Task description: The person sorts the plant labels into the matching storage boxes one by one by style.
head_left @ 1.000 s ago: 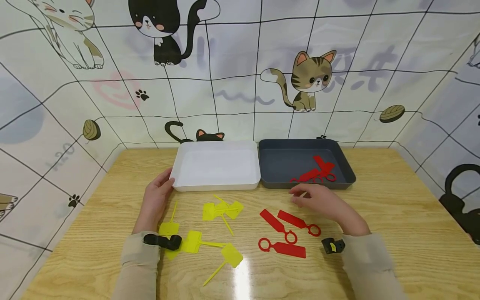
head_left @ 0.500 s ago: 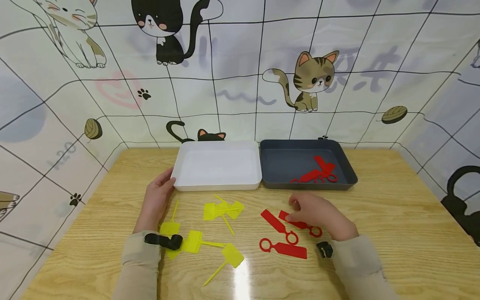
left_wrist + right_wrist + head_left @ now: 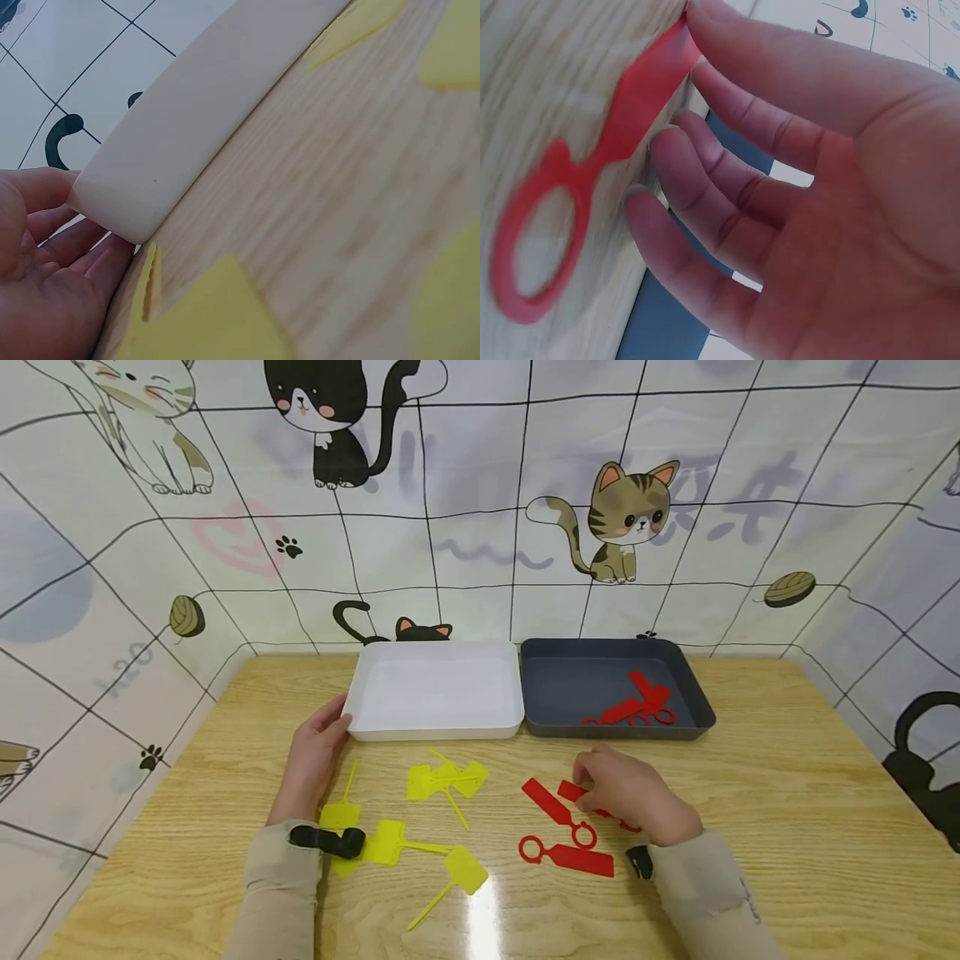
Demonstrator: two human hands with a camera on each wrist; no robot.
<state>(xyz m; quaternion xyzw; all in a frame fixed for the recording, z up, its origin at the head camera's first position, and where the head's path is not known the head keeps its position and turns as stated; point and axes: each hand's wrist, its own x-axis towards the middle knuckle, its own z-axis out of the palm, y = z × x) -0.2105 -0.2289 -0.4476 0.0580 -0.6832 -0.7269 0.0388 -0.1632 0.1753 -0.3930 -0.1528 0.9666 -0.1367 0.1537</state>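
Observation:
My right hand (image 3: 626, 793) is over the red plastic tag (image 3: 641, 101), which has a ring at one end and lies on the table. Its thumb and index finger pinch the flat end; the other fingers curl loosely beside it. Two more red tags, a slanted one (image 3: 546, 802) and a lower one (image 3: 581, 860), lie to its left. My left hand (image 3: 311, 760) holds the front left corner of the white tray (image 3: 435, 734), thumb at the front and fingers along the side. Several yellow T-shaped plant labels (image 3: 465, 870) lie in front of that tray.
A dark grey tray (image 3: 570, 681) stands against the white tray's right side, with several red tags (image 3: 652, 697) in its front right part. The wooden table (image 3: 780, 777) ends at a cat-patterned cloth backdrop (image 3: 472, 485) behind and at both sides.
My right hand has come down from the dark tray's front edge to the upper right red tag, and its thumb and index finger have closed on it. The left hand stays at the white tray.

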